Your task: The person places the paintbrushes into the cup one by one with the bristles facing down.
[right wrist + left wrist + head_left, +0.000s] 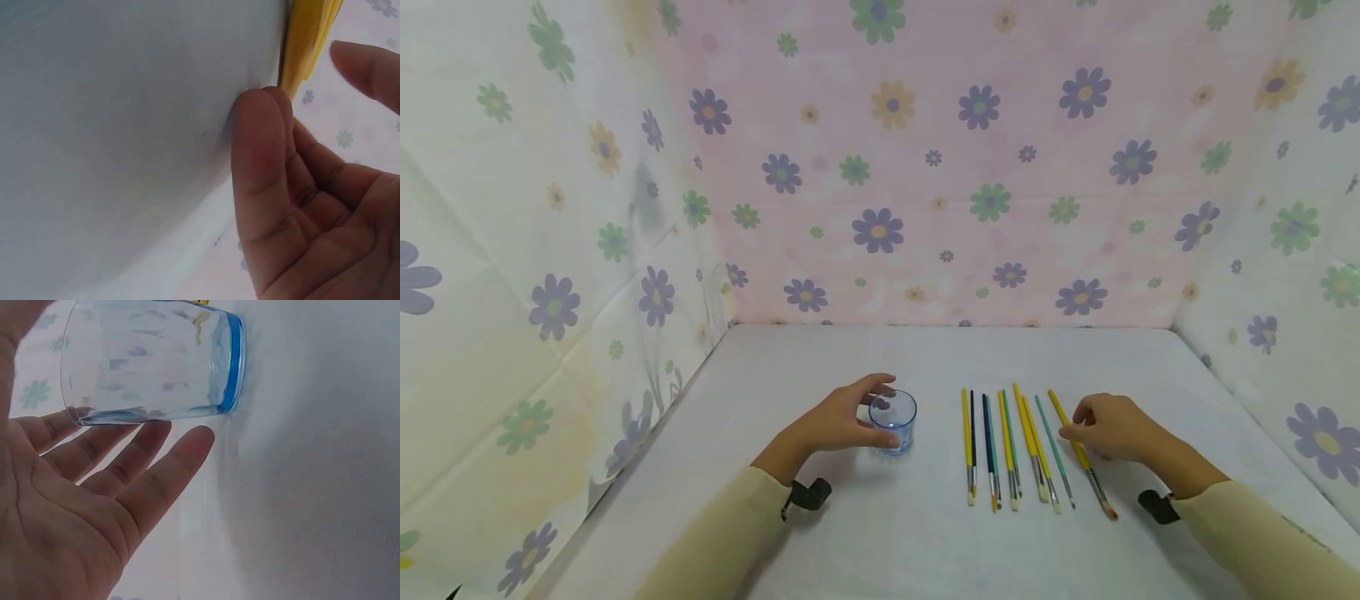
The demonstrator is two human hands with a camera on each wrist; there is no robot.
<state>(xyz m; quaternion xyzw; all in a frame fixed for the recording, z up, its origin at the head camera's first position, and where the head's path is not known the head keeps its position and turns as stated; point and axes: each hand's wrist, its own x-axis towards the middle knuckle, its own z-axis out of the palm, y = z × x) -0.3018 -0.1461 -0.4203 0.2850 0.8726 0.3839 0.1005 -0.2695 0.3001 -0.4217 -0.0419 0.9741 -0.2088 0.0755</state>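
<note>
A clear glass tumbler (904, 432) with a blue base stands upright left of the brushes. My left hand (846, 417) is spread around it, thumb in front and fingers behind. In the left wrist view the fingers (165, 472) are fairly straight alongside the tumbler (150, 362), with a gap at the palm. My right hand (1112, 427) is at the rightmost yellow paintbrush (1078, 450), which lies on the table. In the right wrist view the fingertips (259, 125) are right at the yellow handle (303, 44), while the thumb stands apart from them.
Several more paintbrushes (1006, 442) with yellow, dark and teal handles lie side by side on the white table (880, 533), bristles toward me. A pink flowered cloth (925, 192) rises behind the table, and pale flowered cloths hang at both sides.
</note>
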